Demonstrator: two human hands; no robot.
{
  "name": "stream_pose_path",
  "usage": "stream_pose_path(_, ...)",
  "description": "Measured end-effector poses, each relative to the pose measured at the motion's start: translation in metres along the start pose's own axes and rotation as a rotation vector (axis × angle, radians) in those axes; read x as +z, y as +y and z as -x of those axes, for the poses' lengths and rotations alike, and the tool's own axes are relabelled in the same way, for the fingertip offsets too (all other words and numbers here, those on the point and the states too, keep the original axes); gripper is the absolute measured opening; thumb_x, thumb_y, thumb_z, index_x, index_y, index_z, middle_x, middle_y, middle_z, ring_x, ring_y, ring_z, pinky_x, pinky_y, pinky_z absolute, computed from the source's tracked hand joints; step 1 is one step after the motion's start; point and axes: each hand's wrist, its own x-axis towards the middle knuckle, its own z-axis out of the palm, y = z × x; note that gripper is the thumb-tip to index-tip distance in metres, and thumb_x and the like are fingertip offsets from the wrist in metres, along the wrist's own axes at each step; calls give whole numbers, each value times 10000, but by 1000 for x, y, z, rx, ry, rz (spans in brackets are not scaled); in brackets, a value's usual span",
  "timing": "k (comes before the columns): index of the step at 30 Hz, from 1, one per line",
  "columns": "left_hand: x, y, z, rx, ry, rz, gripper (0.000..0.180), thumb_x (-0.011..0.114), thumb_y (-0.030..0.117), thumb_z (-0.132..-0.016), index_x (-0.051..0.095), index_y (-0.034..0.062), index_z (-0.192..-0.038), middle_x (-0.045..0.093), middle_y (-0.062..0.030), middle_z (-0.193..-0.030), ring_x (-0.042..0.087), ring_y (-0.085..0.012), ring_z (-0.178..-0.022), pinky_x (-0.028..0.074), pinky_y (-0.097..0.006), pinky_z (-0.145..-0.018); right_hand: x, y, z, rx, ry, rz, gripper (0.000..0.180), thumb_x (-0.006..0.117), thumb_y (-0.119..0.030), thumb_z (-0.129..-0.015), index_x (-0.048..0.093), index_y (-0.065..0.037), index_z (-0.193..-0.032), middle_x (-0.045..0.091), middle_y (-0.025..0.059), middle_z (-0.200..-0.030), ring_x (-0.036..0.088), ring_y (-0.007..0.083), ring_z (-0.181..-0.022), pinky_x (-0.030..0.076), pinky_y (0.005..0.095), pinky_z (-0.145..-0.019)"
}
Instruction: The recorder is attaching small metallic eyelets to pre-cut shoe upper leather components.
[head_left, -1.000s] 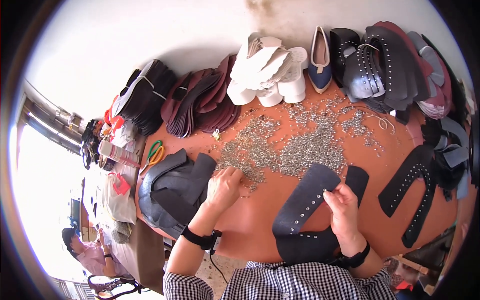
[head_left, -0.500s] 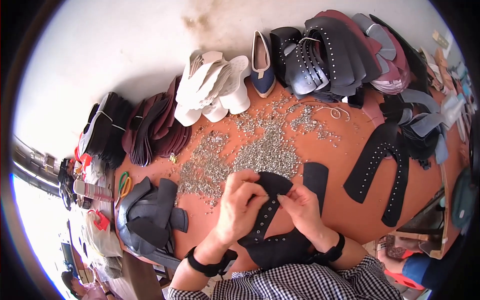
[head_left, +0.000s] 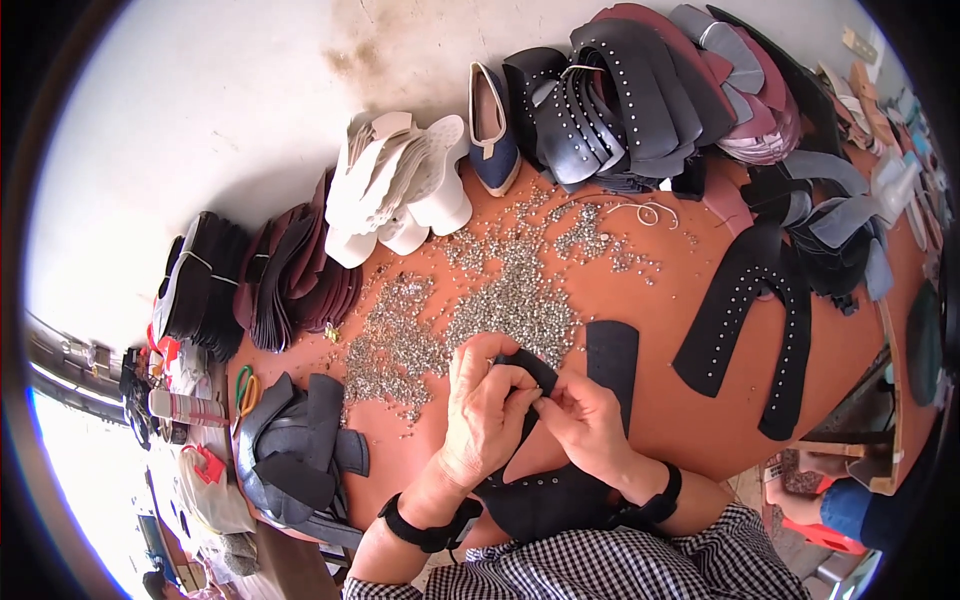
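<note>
Both hands meet at the front middle of the table, over a black leather shoe upper (head_left: 550,500) with small metal-ringed dots along its edge. My left hand (head_left: 475,420) pinches one arm of it, its end folded over between the fingers. Close against it, my right hand (head_left: 590,420) pinches the same leather edge with thumb and forefinger; any small stud there is hidden. A plain black strip (head_left: 612,365), seemingly the upper's other arm, lies beyond my right hand. Just past my fingers spreads a heap of small silvery studs (head_left: 515,310).
A studded black upper (head_left: 745,320) lies at right. Along the wall stand white pieces (head_left: 395,190), a navy shoe (head_left: 492,140), stacked studded black uppers (head_left: 640,100) and maroon pieces (head_left: 300,270). At left are dark cut pieces (head_left: 300,450) and scissors (head_left: 247,390). Another person's arm (head_left: 800,505) shows lower right.
The leather's end has bent over between my fingers, hiding the row of dots that showed before. My hands have drawn closer together. The whole view has shifted a little.
</note>
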Motion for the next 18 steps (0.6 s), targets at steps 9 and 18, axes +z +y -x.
stream_pose_path(9,-10,-6,7,-192,-80,151,198,650,-35,-636,548,11,-799,538,-127,-1051,564,-202,-855,451,-291,-757,4,-7,0,-106,-36,165,150,564,25,-773,559,5,-922,578,77,-696,572,94,-613,455,224,-536)
stream_pose_path(18,-16,-2,-2,-522,-160,395,425,654,-34,-671,490,22,-1059,637,-84,-848,593,-118,-779,477,-247,-692,5,7,0,96,-6,20,125,602,-2,-768,551,19,-881,593,89,-663,579,88,-593,452,226,-514)
